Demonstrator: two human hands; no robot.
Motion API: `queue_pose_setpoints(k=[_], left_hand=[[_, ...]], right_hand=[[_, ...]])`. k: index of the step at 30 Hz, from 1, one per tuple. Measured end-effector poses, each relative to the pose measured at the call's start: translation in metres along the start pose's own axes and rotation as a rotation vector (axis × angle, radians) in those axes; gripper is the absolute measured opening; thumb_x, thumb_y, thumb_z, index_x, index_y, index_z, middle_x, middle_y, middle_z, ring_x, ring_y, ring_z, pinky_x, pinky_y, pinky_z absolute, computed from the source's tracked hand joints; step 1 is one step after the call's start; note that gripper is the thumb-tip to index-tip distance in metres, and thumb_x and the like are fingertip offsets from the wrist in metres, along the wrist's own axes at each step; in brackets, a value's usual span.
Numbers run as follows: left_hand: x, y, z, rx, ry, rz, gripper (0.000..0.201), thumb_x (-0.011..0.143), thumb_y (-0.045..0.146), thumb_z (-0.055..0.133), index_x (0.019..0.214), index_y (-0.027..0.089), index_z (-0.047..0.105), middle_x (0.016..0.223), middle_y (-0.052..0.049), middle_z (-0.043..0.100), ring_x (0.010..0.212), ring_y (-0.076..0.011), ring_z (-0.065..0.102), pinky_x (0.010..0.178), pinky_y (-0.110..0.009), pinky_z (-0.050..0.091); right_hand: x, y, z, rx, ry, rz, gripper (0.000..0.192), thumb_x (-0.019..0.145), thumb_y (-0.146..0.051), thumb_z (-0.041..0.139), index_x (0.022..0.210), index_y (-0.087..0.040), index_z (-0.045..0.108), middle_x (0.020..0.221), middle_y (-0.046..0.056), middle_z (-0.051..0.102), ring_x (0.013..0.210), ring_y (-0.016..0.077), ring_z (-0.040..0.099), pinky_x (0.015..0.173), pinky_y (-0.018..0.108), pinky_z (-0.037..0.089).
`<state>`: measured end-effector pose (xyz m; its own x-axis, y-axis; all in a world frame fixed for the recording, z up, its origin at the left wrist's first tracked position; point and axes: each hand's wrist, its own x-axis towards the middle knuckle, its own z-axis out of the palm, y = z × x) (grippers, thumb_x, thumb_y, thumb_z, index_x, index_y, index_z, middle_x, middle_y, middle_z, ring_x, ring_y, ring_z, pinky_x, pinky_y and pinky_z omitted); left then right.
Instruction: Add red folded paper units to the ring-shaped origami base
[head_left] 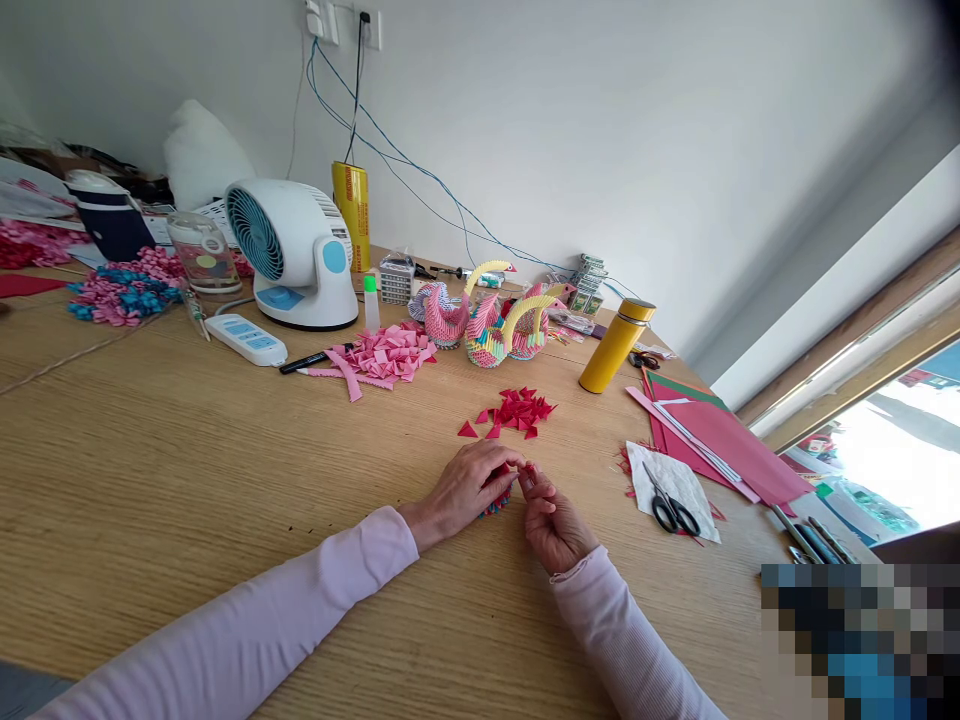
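My left hand (pixel 469 485) curves over a small round piece of blue and red folded paper (pixel 496 503), holding it on the table; most of it is hidden under the palm and fingers. Touching its right side, my right hand (pixel 553 522) is closed in a pinch, and a bit of red paper shows at the fingertips. Just beyond both hands lies a loose pile of red folded paper triangles (pixel 523 411). Farther left is a heap of pink paper pieces (pixel 390 352) with a few strips.
Folded-paper swans (pixel 491 325) stand at the back, beside a yellow flask (pixel 616 347). Black-handled scissors (pixel 673 510) lie on a white tissue (pixel 686 487) at right, near red paper sheets (pixel 724 440). A white fan (pixel 304 250) and power strip (pixel 246 339) are at left.
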<state>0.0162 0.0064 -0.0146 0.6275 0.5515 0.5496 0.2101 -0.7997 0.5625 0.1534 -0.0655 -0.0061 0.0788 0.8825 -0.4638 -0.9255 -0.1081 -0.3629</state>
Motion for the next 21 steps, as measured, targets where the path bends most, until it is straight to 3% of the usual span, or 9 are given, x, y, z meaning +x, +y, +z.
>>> queue_pose_setpoints(k=[21], left_hand=[[0.000,0.004,-0.002,0.059,0.028,0.002,0.012,0.091,0.026,0.053,0.092,0.018,0.061,0.093,-0.004,0.065,0.091,-0.0179,0.059,0.085,-0.030,0.046]], right_hand=[[-0.006,0.013,0.008,-0.029,0.152,-0.083,0.017,0.095,-0.010,0.042,0.087,-0.015,0.057,0.075,0.000,0.064,0.037,-0.0018,0.048,0.029,0.001,0.039]])
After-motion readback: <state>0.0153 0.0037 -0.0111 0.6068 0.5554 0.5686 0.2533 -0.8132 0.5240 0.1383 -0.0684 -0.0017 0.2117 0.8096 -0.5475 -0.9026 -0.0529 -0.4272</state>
